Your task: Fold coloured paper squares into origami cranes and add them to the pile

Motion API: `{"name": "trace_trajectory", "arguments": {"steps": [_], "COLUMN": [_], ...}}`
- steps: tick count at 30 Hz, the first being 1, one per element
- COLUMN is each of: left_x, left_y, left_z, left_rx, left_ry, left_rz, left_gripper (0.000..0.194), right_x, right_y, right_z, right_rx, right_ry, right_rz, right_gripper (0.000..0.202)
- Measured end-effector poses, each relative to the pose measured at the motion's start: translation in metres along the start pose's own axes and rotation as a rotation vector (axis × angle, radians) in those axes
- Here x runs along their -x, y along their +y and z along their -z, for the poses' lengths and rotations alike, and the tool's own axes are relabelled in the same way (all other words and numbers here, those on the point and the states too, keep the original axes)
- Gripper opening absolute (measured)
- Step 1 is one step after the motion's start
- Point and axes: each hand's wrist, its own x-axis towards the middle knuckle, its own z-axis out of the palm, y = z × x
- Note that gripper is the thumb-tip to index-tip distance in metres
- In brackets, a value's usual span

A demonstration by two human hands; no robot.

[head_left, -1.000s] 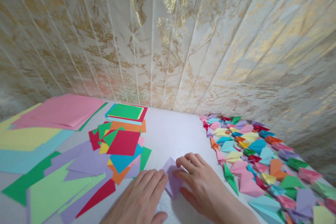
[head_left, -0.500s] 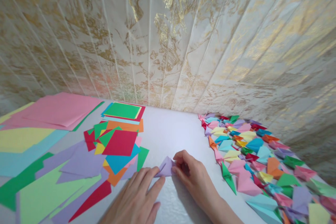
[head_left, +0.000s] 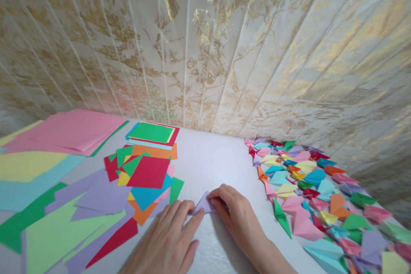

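Observation:
A small folded piece of purple paper [head_left: 204,205] lies on the white table between my hands, its peak pointing away from me. My right hand [head_left: 233,209] pinches its right side between thumb and bent fingers. Partly covering its left corner are the fingertips of my left hand [head_left: 173,231], which rests on the table with fingers stretched out and spread. The fingers hide both lower corners of the paper.
Left of my hands lie loose coloured squares, such as a red square [head_left: 149,172], and larger sheets like the pink paper [head_left: 73,132]. Many folded paper pieces, including a pink one [head_left: 305,224], cover the right side. A patterned curtain [head_left: 205,51] hangs behind.
The raised flap of the purple paper now looks flatter, forming a plain triangle. My right fingers have shifted slightly over its upper right edge; my left index fingertip has moved up onto it.

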Motion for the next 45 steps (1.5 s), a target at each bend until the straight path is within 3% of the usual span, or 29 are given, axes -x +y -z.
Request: {"name": "trace_trajectory", "arguments": {"steps": [7,12,18,24,27,30,33,37,41,45], "left_x": [-0.005,-0.004,-0.005,-0.004,0.000,-0.001,-0.011,-0.027,-0.036,-0.039], "left_y": [0.001,-0.001,0.001,0.000,-0.003,-0.008,-0.010,-0.013,-0.037,-0.087], "left_z": [0.004,0.000,0.000,-0.005,-0.011,-0.012,-0.004,0.009,0.025,0.041], "left_rx": [0.024,-0.008,-0.024,-0.032,-0.040,0.106,0.406,0.587,0.555,0.272], "left_ry": [-0.098,-0.059,-0.029,-0.023,0.062,0.123,0.013,-0.109,-0.120,0.033], "left_rz": [0.068,0.069,0.013,0.024,0.021,0.088,0.233,0.377,0.376,0.441], "left_gripper": [0.043,0.040,0.053,0.048,0.054,0.050,0.010,0.027,0.032,0.039], "right_x": [0.000,-0.001,-0.001,0.000,0.002,0.004,0.007,0.008,0.007,0.005], "right_y": [0.000,0.000,0.000,0.000,0.001,-0.001,-0.006,-0.008,-0.001,0.002], "right_z": [-0.001,-0.002,-0.002,-0.002,0.000,0.001,0.001,-0.001,-0.001,0.000], "right_rx": [0.039,0.049,0.028,0.003,-0.114,-0.362,-0.545,-0.642,-0.609,-0.525], "right_ry": [0.003,0.009,0.020,0.029,0.044,0.091,0.171,0.199,0.229,0.225], "right_rz": [-0.003,0.011,0.008,0.007,-0.034,-0.097,-0.117,-0.134,-0.125,-0.082], "right_gripper": [0.016,0.017,0.019,0.019,0.018,0.017,0.015,0.017,0.015,0.017]}}
